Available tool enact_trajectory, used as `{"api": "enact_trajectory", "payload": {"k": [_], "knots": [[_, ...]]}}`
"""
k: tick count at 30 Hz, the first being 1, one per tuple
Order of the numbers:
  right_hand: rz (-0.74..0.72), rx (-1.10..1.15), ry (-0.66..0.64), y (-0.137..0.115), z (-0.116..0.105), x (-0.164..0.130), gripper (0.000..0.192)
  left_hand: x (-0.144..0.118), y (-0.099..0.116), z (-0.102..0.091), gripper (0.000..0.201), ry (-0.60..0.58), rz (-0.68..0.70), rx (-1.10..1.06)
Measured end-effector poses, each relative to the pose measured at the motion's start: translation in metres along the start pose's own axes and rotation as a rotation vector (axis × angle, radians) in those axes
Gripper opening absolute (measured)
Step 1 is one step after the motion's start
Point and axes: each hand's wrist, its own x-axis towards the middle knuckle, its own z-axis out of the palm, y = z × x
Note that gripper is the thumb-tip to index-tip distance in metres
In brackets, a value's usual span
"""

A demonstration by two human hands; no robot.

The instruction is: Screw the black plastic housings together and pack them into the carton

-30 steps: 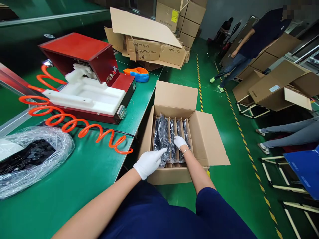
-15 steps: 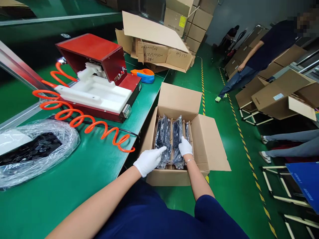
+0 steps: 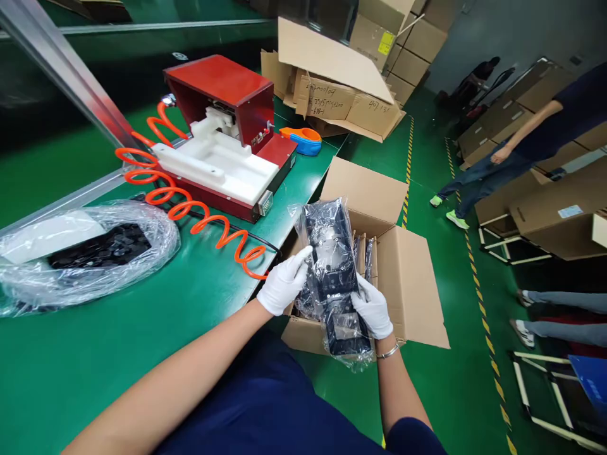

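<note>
bagged black part now above carton

Shows plain white on the gloved left hand and the gloved right hand. Shows black on the near part, clear on its film wrap. Shows plain brown on the carton. At left: red on the machine, white on its bed, orange on the coiled hose, green on the worktable. At right: black-and-yellow diagonal stripes on the floor tape.
</note>
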Motion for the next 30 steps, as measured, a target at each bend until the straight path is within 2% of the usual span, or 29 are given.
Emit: {"api": "enact_trajectory", "payload": {"k": [8,15,20,22,26,30], "knots": [[-0.039,0.074,-0.042,-0.005,0.008,-0.005,0.052,-0.002,-0.01,0.0,0.05,-0.06,0.114,0.045],[-0.037,0.061,-0.033,-0.003,0.008,-0.008,0.052,0.0,-0.008,0.002,0.047,0.013,0.064,-0.035],[0.004,0.082,-0.007,-0.012,0.011,-0.006,0.054,-0.003,-0.006,0.001,0.045,0.028,0.081,-0.017],[0.03,0.096,0.014,-0.018,0.012,-0.005,0.056,-0.006,-0.005,0.001,0.044,-0.013,0.144,0.036],[0.062,0.113,0.077,-0.026,0.012,-0.004,0.058,-0.013,-0.002,0.003,0.044,-0.126,0.366,0.146],[0.066,0.162,0.088,-0.032,0.014,-0.003,0.056,-0.015,0.0,0.003,0.042,-0.107,0.354,0.147]]}}
